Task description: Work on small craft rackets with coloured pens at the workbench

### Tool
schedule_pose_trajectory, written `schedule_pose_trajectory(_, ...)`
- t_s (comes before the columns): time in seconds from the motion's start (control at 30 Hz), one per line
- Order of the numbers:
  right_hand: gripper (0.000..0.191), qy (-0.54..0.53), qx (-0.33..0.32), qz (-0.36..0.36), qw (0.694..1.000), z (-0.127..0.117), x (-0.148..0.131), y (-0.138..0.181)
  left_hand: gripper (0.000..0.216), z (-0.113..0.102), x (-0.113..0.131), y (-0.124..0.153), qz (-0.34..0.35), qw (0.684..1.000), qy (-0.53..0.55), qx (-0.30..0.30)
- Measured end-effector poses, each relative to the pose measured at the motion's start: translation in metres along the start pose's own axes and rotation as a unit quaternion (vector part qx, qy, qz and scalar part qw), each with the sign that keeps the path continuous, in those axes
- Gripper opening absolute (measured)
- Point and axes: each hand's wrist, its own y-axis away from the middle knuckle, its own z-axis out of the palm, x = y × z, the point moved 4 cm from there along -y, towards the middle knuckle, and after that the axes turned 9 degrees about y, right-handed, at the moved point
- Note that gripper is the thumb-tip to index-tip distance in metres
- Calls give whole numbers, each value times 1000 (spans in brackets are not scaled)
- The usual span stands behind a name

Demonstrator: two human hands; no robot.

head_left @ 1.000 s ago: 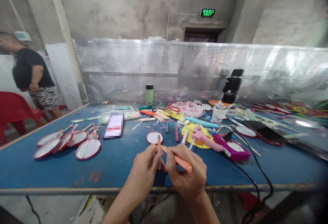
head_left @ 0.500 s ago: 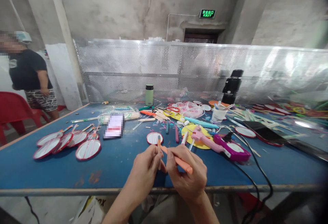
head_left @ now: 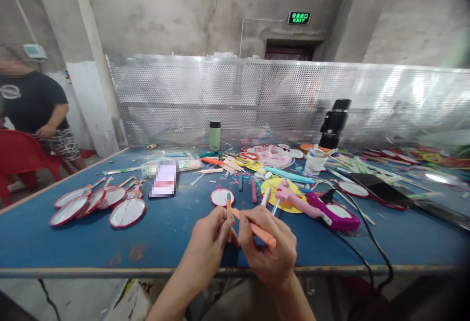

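Observation:
My left hand point(head_left: 207, 238) is closed on a flat wooden stick point(head_left: 228, 202), held upright and partly coloured orange. My right hand point(head_left: 273, 250) grips an orange marker point(head_left: 261, 234), its tip end against or very near the stick. Just beyond my hands lies a round white disc point(head_left: 221, 197) with a red rim. Several similar red-rimmed discs point(head_left: 128, 213) with sticks attached lie to the left. A pink glue gun point(head_left: 295, 199) rests to the right of my right hand, over a yellow disc point(head_left: 284, 208).
A purple box point(head_left: 340, 218) with black cords point(head_left: 362, 223) sits at right. Behind are loose sticks point(head_left: 231, 165), a white cup point(head_left: 315, 165), a green bottle point(head_left: 215, 136) and a black flask point(head_left: 335, 125). A phone point(head_left: 164, 179) lies left. A person point(head_left: 35, 101) stands by a red chair point(head_left: 22, 152).
My hands keep nearly the same pose, stick and marker still held. The view has shifted slightly. The person at the far left has moved left, an arm now bent in front.

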Motion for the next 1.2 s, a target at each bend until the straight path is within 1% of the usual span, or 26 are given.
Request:
schedule_pose_trajectory(0.1, 12, -1, -10, -2, 1000, 1, -1, -1, 25, 0, 1, 0, 5, 1000, -2, 1)
schedule_pose_trajectory(0.27, 13, -3, 2, 4, 1000, 0, -2, -1, 27, 0, 2, -1, 0, 1000, -3, 4)
schedule_pose_trajectory(0.47, 12, -7, -15, 3, 1000, 2, -1, -3, 26, 0, 1, -1, 10, 1000, -3, 0)
schedule_pose_trajectory(0.63, 12, 3, 5, 4, 1000, 1, 0, -3, 26, 0, 0, 0, 1, 1000, 3, -4)
schedule_pose_trajectory(0.77, 13, 14, -4, 15, 1000, 1, 1, -2, 26, 0, 1, 0, -5, 1000, 4, -6)
schedule_pose_trajectory(0.93, 13, 18, 11, 16, 1000, -1, 0, -3, 27, 0, 1, 0, -12, 1000, 8, -2)
schedule_pose_trajectory(1.1, 13, 13, -4, 12, 1000, 0, -1, -4, 28, 0, 1, 0, -5, 1000, 8, -3)
schedule_pose_trajectory(1.2, 14, 15, 6, 12, 1000, 0, -1, -3, 27, 0, 2, 0, -7, 1000, 13, 0)
